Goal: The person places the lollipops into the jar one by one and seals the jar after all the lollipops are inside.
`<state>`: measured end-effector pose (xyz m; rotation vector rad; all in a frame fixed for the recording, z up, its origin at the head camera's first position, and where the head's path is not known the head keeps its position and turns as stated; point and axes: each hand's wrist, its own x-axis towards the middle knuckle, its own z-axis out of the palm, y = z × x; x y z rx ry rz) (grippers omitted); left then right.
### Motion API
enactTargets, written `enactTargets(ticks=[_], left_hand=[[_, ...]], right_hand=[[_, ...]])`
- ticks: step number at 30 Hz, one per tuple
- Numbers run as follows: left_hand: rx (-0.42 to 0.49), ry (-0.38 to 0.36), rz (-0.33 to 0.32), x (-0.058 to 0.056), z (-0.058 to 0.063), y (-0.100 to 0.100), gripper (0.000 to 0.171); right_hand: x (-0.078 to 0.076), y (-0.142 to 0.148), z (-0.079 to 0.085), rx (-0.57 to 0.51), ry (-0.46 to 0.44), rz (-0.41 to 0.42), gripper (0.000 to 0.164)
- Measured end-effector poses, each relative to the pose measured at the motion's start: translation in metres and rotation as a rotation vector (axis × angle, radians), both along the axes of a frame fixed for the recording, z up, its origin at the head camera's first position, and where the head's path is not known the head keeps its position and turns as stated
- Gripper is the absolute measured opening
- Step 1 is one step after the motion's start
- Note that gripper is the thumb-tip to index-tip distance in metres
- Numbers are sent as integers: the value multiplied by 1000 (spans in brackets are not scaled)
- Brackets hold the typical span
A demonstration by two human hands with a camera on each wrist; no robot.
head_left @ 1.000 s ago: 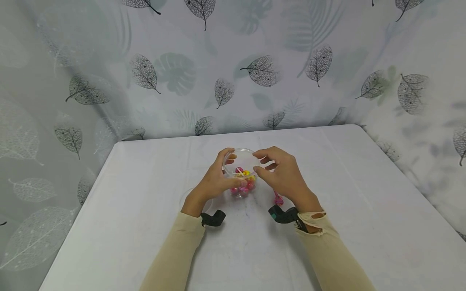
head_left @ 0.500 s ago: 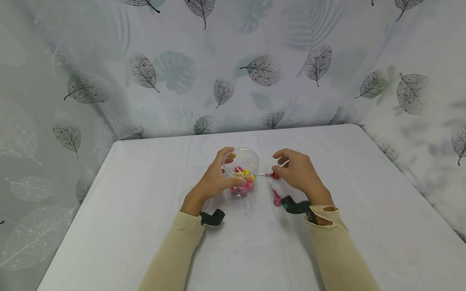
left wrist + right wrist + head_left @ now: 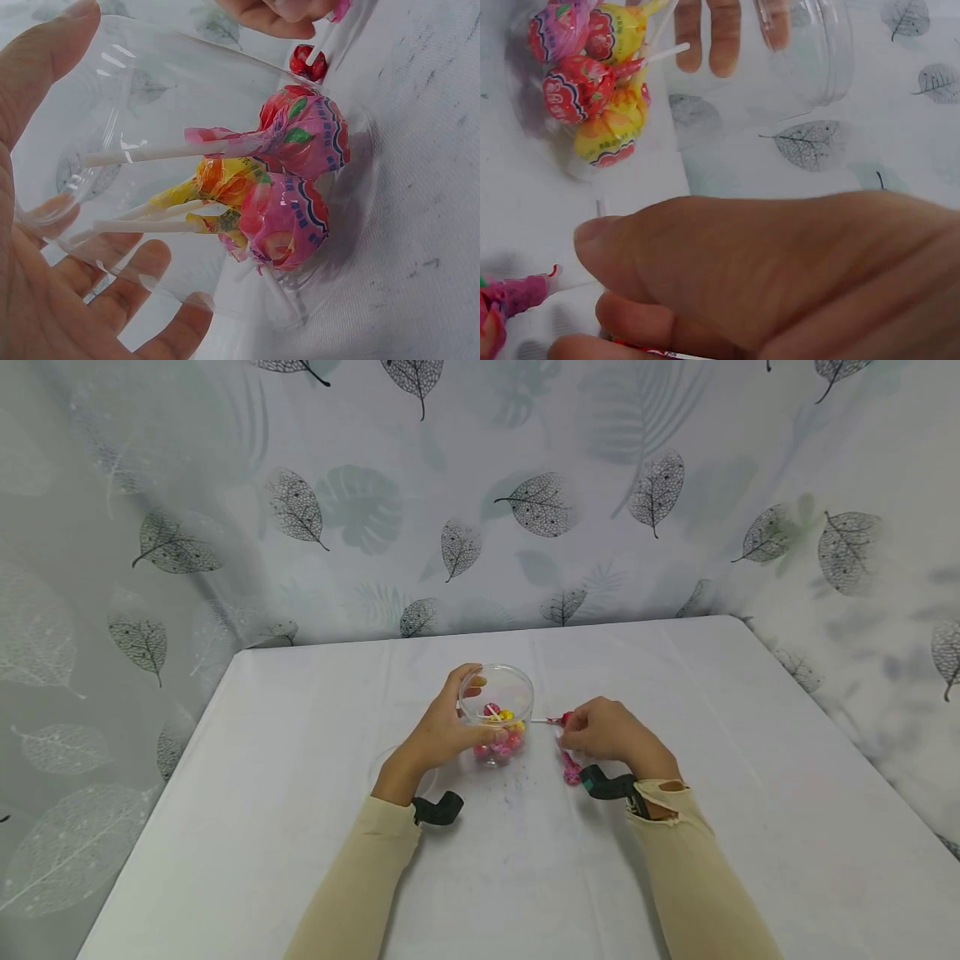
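Observation:
My left hand (image 3: 442,731) grips a clear plastic jar (image 3: 480,693) from its left side, the thumb across the near side and the other fingers behind. Inside the jar sit several wrapped lollipops (image 3: 292,217), pink, red and yellow, their white sticks pointing toward the mouth. To the right of the jar, my right hand (image 3: 615,735) has its thumb and fingers closed at the stick of a pink lollipop (image 3: 572,770), whose head lies near the table; the fingers partly hide the contact. A red lollipop (image 3: 566,719) lies just beyond those fingers, its stick toward the jar.
A clear round lid (image 3: 384,764) lies on the white-covered table (image 3: 300,860), partly behind my left wrist. A leaf-patterned curtain (image 3: 480,493) hangs along the back and both sides of the table.
My right hand has left the jar's rim, moved right, then lowered to the lollipops on the table, its fingers closing. A red lollipop has come into sight. My left hand keeps holding the jar.

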<state>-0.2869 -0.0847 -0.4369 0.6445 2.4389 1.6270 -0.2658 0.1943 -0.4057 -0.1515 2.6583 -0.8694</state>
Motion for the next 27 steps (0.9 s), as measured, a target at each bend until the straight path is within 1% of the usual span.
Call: enactTargets(ticks=[2,9,14,22,25,27], left_hand=[[-2,0,2,0,0,0,100],[2,-2,-1,0,0,2,101],[4,-8,2,0,1,2,101],[10,-5,3,0,1,1,100],[-2,-10,6,0,1,1,101],[-12,-14,10,1,1,1,100]], right_hand=[[1,0,0,7,-11,19,16],[0,-1,-5,36,-29,45,19],[0,-2,-8,62,-18,62,23],[-1,-4,-10,82,-2,70,10],[-1,-5,-10,85,7,67,9],[-1,-4,-10,88,29,68,10]])
